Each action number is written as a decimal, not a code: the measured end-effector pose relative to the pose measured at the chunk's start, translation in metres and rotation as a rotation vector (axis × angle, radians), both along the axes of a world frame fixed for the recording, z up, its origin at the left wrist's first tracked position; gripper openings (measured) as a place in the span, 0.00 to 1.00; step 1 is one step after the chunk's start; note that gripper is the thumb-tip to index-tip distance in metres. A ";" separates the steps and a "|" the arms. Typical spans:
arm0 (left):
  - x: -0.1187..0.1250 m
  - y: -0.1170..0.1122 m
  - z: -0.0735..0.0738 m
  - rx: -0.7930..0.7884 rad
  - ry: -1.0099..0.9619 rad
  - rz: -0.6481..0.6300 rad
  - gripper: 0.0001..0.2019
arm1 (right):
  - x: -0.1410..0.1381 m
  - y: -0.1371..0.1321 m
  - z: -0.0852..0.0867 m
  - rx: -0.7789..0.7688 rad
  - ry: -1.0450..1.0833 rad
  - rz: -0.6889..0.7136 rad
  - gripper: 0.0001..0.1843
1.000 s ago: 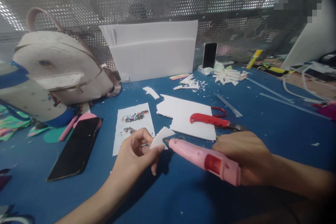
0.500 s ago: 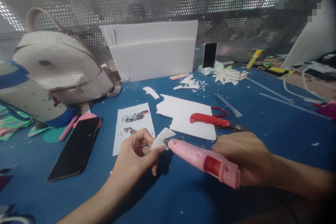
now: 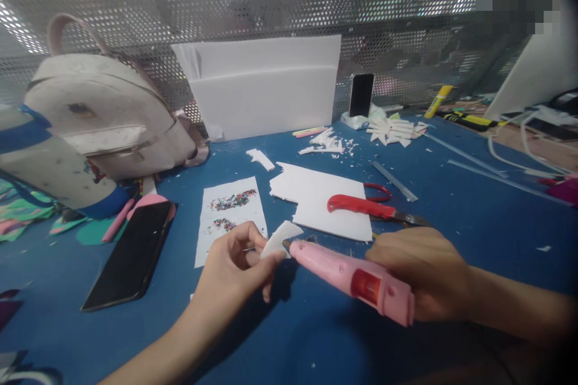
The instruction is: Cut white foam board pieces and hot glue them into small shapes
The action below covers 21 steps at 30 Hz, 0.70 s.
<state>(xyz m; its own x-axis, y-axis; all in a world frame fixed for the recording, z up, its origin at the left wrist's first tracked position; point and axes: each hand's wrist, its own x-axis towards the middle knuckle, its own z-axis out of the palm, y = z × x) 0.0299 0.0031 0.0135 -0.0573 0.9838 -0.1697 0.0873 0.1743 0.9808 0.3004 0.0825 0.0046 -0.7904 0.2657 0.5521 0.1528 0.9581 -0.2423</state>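
Note:
Between thumb and fingers, my left hand (image 3: 241, 261) pinches a small piece of white foam board (image 3: 285, 236) above the blue table. My right hand (image 3: 418, 264) is wrapped round a pink hot glue gun (image 3: 336, 271), whose nozzle points left and meets or nearly meets the edge of the piece. Just beyond the hands lies a larger white foam board sheet (image 3: 311, 192) with a jagged left side. Red-handled scissors (image 3: 361, 204) rest across that sheet. Behind my left hand is a white paper (image 3: 210, 240) bearing two piles of multicoloured glitter (image 3: 232, 200).
A black phone (image 3: 130, 255), a bottle (image 3: 54, 162) and a backpack (image 3: 108, 108) occupy the left. White scraps (image 3: 329, 143) lie farther back, before a standing white board (image 3: 271, 90). Another phone (image 3: 361, 95) stands upright. Clear strips (image 3: 394, 180) and a cable (image 3: 519, 150) lie right.
Hardly anything differs. Both hands keep their hold on the foam board piece and the glue gun, and the view has shifted very slightly.

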 end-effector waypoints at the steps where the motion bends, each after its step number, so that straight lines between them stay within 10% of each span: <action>1: 0.000 0.000 0.000 -0.001 -0.004 0.004 0.16 | 0.000 0.000 0.000 -0.001 -0.001 0.003 0.13; 21: 0.002 0.004 0.010 0.089 -0.029 0.166 0.16 | 0.000 0.007 0.002 0.143 0.099 -0.094 0.08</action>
<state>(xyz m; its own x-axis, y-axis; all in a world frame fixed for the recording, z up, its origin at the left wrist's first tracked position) 0.0318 0.0066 0.0232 -0.2164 0.9724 -0.0867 0.0357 0.0966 0.9947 0.3004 0.0898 0.0064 -0.7053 0.2491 0.6637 0.2257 0.9664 -0.1228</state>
